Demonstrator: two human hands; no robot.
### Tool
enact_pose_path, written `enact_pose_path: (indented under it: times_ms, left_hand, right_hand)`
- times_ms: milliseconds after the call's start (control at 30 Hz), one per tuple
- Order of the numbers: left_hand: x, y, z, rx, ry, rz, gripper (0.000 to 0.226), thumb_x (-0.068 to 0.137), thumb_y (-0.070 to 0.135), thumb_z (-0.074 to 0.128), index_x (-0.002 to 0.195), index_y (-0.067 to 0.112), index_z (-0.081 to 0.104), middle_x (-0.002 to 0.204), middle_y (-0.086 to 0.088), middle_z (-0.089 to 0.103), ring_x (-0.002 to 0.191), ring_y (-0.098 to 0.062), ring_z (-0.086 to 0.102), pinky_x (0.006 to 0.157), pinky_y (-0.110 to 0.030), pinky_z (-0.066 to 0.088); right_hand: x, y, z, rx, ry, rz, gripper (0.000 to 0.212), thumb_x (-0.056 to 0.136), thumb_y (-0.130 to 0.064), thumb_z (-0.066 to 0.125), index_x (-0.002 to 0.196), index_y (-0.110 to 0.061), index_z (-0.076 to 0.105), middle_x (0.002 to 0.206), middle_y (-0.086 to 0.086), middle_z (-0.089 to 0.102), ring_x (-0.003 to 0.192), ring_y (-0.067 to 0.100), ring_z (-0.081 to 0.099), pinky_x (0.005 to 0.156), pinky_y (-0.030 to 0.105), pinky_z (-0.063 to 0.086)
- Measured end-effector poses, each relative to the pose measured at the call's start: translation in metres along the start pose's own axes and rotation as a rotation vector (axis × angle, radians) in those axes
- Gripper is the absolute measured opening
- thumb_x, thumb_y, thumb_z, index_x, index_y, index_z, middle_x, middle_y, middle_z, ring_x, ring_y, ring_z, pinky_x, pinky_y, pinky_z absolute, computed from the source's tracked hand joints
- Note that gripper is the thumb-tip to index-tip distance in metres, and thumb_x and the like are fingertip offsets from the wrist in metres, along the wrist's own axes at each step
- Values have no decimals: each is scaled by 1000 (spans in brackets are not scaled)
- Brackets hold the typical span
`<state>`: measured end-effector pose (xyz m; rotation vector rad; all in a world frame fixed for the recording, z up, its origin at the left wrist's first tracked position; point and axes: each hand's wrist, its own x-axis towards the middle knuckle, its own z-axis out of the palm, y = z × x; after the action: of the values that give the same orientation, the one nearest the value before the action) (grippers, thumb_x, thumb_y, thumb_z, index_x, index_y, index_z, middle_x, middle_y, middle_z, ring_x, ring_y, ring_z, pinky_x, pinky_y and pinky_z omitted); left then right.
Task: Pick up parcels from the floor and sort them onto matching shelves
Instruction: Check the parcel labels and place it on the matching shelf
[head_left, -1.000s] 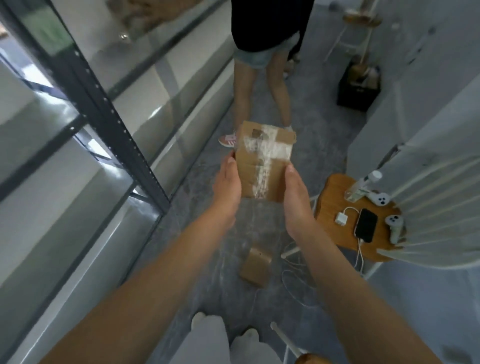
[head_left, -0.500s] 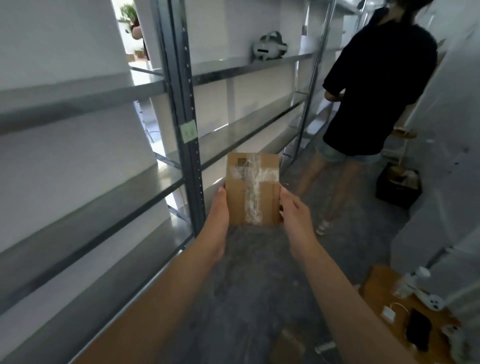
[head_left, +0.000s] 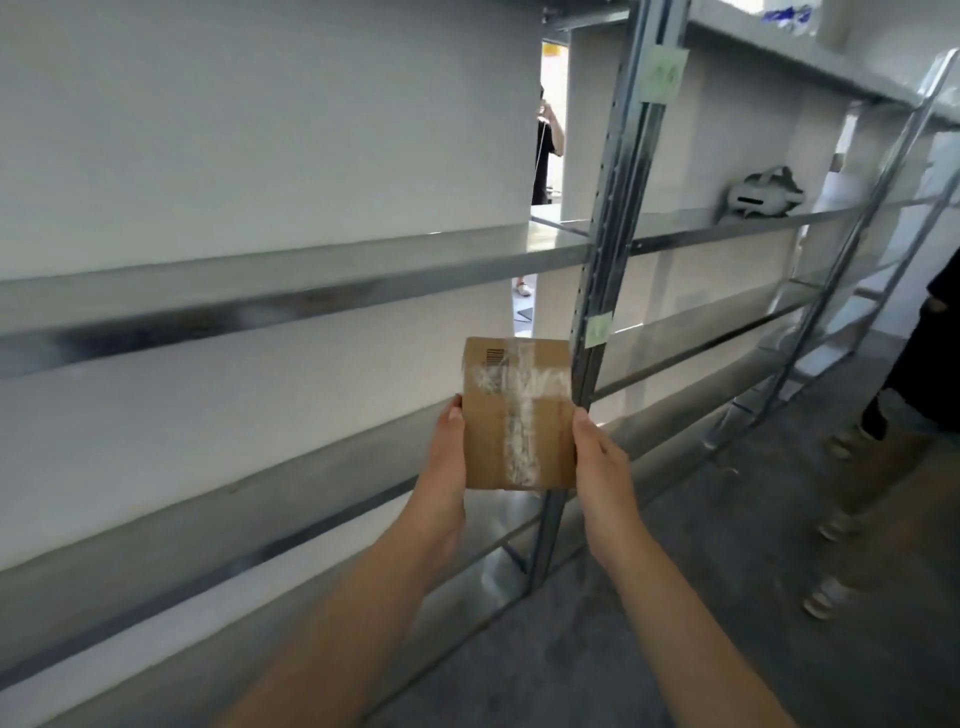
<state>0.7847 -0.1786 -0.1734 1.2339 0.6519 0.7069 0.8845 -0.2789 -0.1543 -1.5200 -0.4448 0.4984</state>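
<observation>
Cardboard, taped slick with clear film, is what we carry: the parcel (head_left: 519, 415) sits mid-air before the shelves (head_left: 291, 280), the upright post (head_left: 602, 291) at its one o'clock. Our left hand (head_left: 441, 467) presses its nine o'clock edge, our right hand (head_left: 602, 467) its three o'clock edge, fingers (head_left: 584, 421) of both closed narrowly against the sides. We judge this light side pinch could slip, or the faint green tags (head_left: 597, 330) be misread.

Head view, close, facing shelving (head_left: 291, 291) obliquely.
</observation>
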Motion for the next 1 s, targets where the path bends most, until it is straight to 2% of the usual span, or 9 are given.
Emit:
enact_pose_path:
  times_ms: [100, 167, 233, 333, 433, 567, 633, 767, 1000]
  left_hand:
    - [-9, -1, -37, -70, 80, 1, 46, 109, 55, 22, 133, 40, 58, 134, 6, 69, 127, -12, 61, 119, -41, 38]
    - [-15, 1, -59, -103, 134, -15, 44, 109, 57, 23, 130, 43, 59, 134, 7, 68, 129, -12, 59, 122, -43, 34]
    - [-20, 5, -80, -114, 175, -9, 46, 108, 59, 24, 137, 44, 56, 138, 9, 66, 134, -13, 56, 125, -48, 29]
    - [-29, 14, -109, -99, 245, 9, 45, 107, 60, 24, 138, 46, 55, 137, 9, 67, 131, -14, 58, 123, -51, 33]
    - [-41, 23, -132, -88, 295, 38, 46, 108, 57, 24, 140, 42, 54, 133, 8, 69, 125, -12, 61, 112, -39, 43]
    - [-55, 39, -154, -103, 374, 76, 45, 110, 53, 24, 140, 40, 55, 130, 8, 70, 123, -10, 61, 103, -32, 44]
    - [-63, 47, -164, -110, 433, 97, 45, 110, 53, 25, 138, 39, 58, 128, 8, 72, 124, -12, 61, 100, -31, 47]
    - [-78, 61, -178, -110, 490, 146, 49, 109, 56, 28, 144, 36, 54, 139, 3, 66, 132, -18, 57, 118, -47, 41]
    - [-91, 74, -188, -44, 560, 206, 45, 105, 60, 35, 142, 43, 54, 135, 10, 68, 130, -12, 60, 115, -45, 46]
  right_hand:
    - [-8, -2, 38, -20, -55, 14, 37, 107, -42, 40, 131, -24, 62, 102, -10, 65, 86, -1, 59, 81, 17, 45]
    - [-12, -1, 60, -42, -112, 34, 37, 106, -44, 39, 130, -25, 59, 105, -8, 62, 95, 10, 59, 92, 24, 43]
    - [-17, -2, 81, -57, -185, 43, 30, 107, -45, 36, 123, -29, 57, 106, -8, 59, 99, 11, 55, 94, 28, 41]
    - [-21, -1, 108, -90, -284, 34, 25, 108, -44, 34, 113, -32, 56, 99, -13, 59, 92, 5, 55, 93, 26, 42]
    - [-25, -2, 132, -103, -377, 5, 28, 108, -42, 32, 109, -34, 59, 100, -15, 64, 86, -5, 57, 76, 11, 45]
    - [-32, -12, 160, -141, -501, -50, 40, 108, -45, 29, 131, -32, 60, 100, -21, 64, 85, -10, 57, 57, 4, 46]
    - [-38, -20, 174, -139, -566, -73, 42, 107, -46, 28, 133, -34, 59, 105, -21, 65, 86, -10, 58, 57, 5, 48]
    - [-44, -32, 196, -114, -651, -128, 46, 107, -48, 28, 137, -33, 59, 103, -24, 64, 88, -12, 59, 58, 4, 48]
    - [-52, -41, 206, -66, -735, -175, 45, 103, -55, 32, 129, -34, 63, 115, -14, 70, 101, -2, 65, 70, 10, 51]
